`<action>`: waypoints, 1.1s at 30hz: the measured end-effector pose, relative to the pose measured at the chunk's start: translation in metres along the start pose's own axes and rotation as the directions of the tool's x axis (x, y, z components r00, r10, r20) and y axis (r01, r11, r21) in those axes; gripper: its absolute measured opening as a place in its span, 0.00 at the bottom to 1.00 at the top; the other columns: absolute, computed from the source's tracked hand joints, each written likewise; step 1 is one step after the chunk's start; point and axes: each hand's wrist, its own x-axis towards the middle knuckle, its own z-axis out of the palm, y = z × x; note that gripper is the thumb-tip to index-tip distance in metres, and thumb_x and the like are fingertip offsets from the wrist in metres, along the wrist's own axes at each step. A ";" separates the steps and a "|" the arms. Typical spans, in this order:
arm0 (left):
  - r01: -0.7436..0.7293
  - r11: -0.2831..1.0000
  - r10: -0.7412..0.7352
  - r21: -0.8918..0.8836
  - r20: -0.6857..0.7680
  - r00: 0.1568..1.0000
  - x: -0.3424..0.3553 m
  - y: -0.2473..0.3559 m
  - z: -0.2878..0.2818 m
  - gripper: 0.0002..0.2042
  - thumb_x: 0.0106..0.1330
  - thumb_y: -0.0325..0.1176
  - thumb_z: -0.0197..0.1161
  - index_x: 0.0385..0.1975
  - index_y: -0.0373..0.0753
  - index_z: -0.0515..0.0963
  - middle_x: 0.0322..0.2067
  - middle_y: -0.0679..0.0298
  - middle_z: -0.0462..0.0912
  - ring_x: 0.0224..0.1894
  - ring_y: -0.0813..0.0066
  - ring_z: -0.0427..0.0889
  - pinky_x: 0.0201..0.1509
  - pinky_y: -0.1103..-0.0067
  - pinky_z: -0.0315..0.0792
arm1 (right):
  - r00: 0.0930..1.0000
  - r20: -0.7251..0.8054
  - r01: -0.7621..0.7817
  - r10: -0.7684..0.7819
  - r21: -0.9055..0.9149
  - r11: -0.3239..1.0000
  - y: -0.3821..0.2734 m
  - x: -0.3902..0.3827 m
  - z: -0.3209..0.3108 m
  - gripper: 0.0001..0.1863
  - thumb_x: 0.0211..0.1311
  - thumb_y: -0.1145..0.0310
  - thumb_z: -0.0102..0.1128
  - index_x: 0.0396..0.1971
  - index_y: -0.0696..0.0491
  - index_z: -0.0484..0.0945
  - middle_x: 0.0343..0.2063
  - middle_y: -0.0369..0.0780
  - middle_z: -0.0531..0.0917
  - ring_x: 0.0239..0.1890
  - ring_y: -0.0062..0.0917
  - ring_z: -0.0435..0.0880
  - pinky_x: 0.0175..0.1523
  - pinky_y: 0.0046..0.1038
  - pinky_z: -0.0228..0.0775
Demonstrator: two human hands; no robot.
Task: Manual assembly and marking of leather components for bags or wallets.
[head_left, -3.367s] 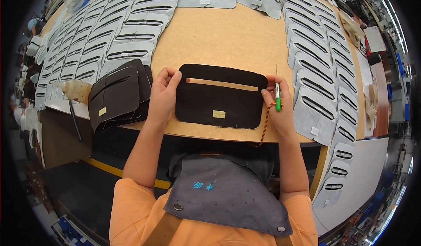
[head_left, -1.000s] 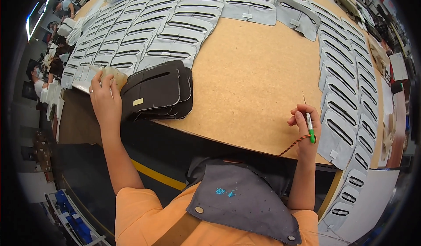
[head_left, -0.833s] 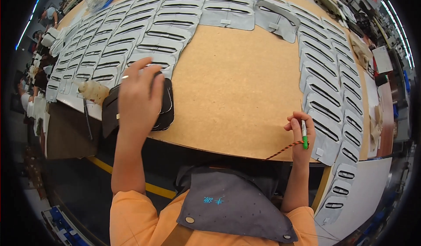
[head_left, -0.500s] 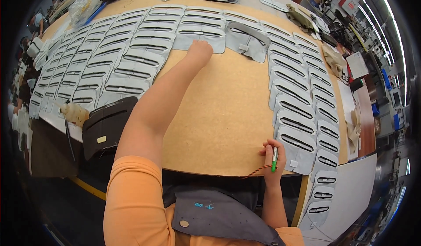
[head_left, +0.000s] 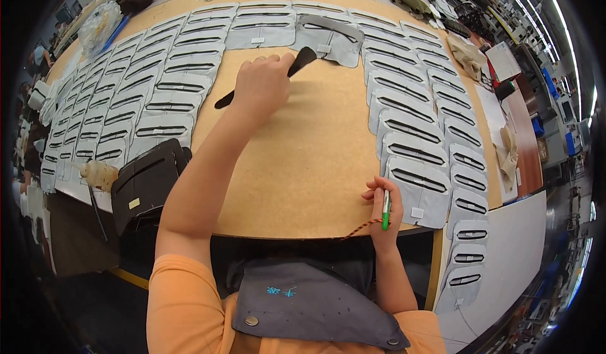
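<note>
Now the left hand (head_left: 262,86) is clamped on a black strip (head_left: 302,59) far across the desk (head_left: 303,158). Nearer, the right hand (head_left: 383,212) grips a green pen (head_left: 386,209).

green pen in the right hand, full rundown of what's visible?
The green pen is a slim stick with a green body and a pale upper section, plastic by the look of it. It stands nearly upright, pinched in the curled fingers of the right hand, which rests at the near edge of the brown worktable. An orange-and-dark braided cord trails from beneath the hand toward the left; whether it joins the pen cannot be told. The tip is hidden, so capped or not is unclear.
</note>
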 end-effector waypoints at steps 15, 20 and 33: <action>-0.147 0.852 0.360 -0.503 0.357 0.862 -0.173 0.060 -0.058 0.11 0.58 0.36 0.62 0.38 0.39 0.77 0.42 0.61 0.74 0.44 0.64 0.73 0.48 0.71 0.66 | 0.904 0.424 0.030 -0.064 0.087 0.996 -0.015 0.017 0.009 0.10 0.67 0.71 0.49 0.40 0.61 0.75 0.36 0.41 0.77 0.40 0.23 0.78 0.46 0.23 0.69; -0.174 0.859 0.292 -0.481 0.181 0.939 -0.161 0.063 -0.014 0.15 0.59 0.33 0.59 0.45 0.38 0.72 0.47 0.65 0.73 0.54 0.68 0.70 0.60 0.68 0.59 | 0.876 0.476 -0.161 0.074 0.144 0.976 -0.012 0.035 0.028 0.10 0.69 0.69 0.47 0.32 0.61 0.72 0.27 0.39 0.78 0.32 0.18 0.79 0.41 0.20 0.72; -0.191 0.801 0.386 -0.568 0.246 0.889 -0.165 0.050 -0.012 0.14 0.55 0.30 0.61 0.43 0.43 0.76 0.54 0.72 0.73 0.55 0.72 0.69 0.58 0.68 0.56 | 0.759 0.593 -0.344 0.270 0.014 0.939 -0.015 0.046 0.032 0.10 0.69 0.68 0.48 0.31 0.59 0.72 0.25 0.36 0.78 0.28 0.16 0.80 0.34 0.17 0.72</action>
